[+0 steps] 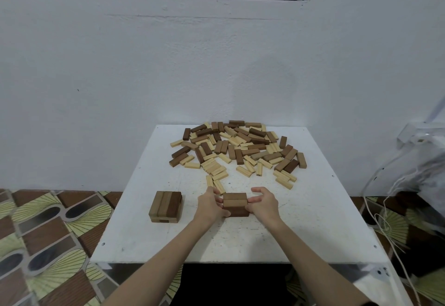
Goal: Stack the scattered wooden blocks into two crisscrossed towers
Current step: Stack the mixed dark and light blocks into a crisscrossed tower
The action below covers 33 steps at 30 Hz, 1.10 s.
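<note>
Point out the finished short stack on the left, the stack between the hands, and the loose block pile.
Left stack (pixel 166 205): head view, on its top layer.
Stack between the hands (pixel 235 203): head view, on its top blocks.
Loose block pile (pixel 240 148): head view, on the middle of the heap.

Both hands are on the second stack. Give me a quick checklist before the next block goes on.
1. Small dark wooden stack squared between left hand and right hand: ok.
2. Its top layer full: cannot tell; two blocks show.
3. Finished-looking two-layer wooden stack standing apart: ok.
4. Loose pile of light and dark wooden blocks available behind: ok.
5. Hands free to fetch a block: not ok, both touch the stack.
6. Bare white tabletop around the stack: ok.
</note>
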Each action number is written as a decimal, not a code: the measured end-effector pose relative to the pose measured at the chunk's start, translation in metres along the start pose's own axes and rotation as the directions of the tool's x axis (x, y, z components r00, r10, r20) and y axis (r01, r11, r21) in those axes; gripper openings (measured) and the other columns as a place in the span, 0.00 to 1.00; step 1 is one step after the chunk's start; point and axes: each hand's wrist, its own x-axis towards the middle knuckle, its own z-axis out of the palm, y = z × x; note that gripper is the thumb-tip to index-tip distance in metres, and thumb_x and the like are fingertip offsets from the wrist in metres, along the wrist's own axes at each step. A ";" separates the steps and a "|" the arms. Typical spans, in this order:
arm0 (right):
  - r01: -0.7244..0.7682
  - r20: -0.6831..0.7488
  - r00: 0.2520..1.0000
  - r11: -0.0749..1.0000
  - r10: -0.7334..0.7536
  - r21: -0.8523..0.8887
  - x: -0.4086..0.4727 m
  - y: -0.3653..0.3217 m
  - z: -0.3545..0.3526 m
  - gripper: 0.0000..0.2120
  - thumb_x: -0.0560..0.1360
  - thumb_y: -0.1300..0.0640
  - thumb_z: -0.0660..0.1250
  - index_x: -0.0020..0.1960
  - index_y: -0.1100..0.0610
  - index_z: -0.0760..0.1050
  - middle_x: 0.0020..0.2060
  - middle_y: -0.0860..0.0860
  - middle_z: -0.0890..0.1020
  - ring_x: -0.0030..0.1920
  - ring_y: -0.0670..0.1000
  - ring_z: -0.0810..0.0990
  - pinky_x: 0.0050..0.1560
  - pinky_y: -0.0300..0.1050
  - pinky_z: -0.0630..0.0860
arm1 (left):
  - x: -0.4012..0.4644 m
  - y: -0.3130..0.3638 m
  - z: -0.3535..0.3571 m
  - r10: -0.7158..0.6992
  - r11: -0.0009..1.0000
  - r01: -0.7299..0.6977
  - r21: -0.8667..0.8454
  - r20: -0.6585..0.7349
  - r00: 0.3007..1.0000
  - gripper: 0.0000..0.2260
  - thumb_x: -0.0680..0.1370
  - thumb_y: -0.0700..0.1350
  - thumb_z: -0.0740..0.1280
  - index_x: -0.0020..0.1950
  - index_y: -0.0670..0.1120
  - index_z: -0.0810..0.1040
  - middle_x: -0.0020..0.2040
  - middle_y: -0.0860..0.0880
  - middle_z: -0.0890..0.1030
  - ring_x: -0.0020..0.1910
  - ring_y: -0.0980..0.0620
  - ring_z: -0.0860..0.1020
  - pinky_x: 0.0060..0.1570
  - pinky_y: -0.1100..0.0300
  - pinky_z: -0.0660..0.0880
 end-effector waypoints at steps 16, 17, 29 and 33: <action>-0.010 -0.047 0.999 0.999 0.011 0.038 -0.003 0.000 0.002 0.19 0.67 0.69 0.72 0.54 0.54 0.74 0.38 0.47 0.81 0.43 0.50 0.81 0.49 0.53 0.81 | -0.002 0.003 0.001 -0.029 0.999 0.029 0.022 -0.021 0.999 0.24 0.65 0.35 0.77 0.54 0.44 0.68 0.45 0.46 0.77 0.43 0.51 0.77 0.35 0.68 0.72; -0.012 -0.050 0.999 0.999 0.014 0.041 -0.003 0.000 0.002 0.19 0.67 0.69 0.72 0.54 0.54 0.74 0.38 0.47 0.81 0.43 0.51 0.81 0.49 0.53 0.81 | -0.002 0.002 0.002 -0.025 0.999 0.026 0.026 -0.026 0.999 0.24 0.65 0.35 0.77 0.55 0.43 0.69 0.45 0.46 0.78 0.44 0.50 0.77 0.38 0.66 0.73; -0.035 -0.068 0.997 0.998 0.039 0.053 -0.005 0.001 0.003 0.18 0.67 0.69 0.72 0.52 0.54 0.74 0.37 0.47 0.81 0.44 0.51 0.81 0.49 0.53 0.81 | -0.003 0.003 0.002 -0.031 0.999 0.032 0.019 -0.039 0.999 0.25 0.64 0.35 0.78 0.55 0.42 0.69 0.44 0.46 0.78 0.44 0.48 0.78 0.47 0.57 0.76; -0.028 -0.082 0.996 0.998 0.032 0.053 -0.005 -0.001 0.003 0.18 0.68 0.69 0.73 0.51 0.52 0.73 0.36 0.46 0.80 0.43 0.50 0.81 0.50 0.52 0.80 | -0.003 0.002 0.003 -0.036 0.999 0.036 0.019 -0.038 0.999 0.25 0.65 0.36 0.78 0.55 0.43 0.69 0.45 0.46 0.78 0.45 0.49 0.77 0.46 0.59 0.75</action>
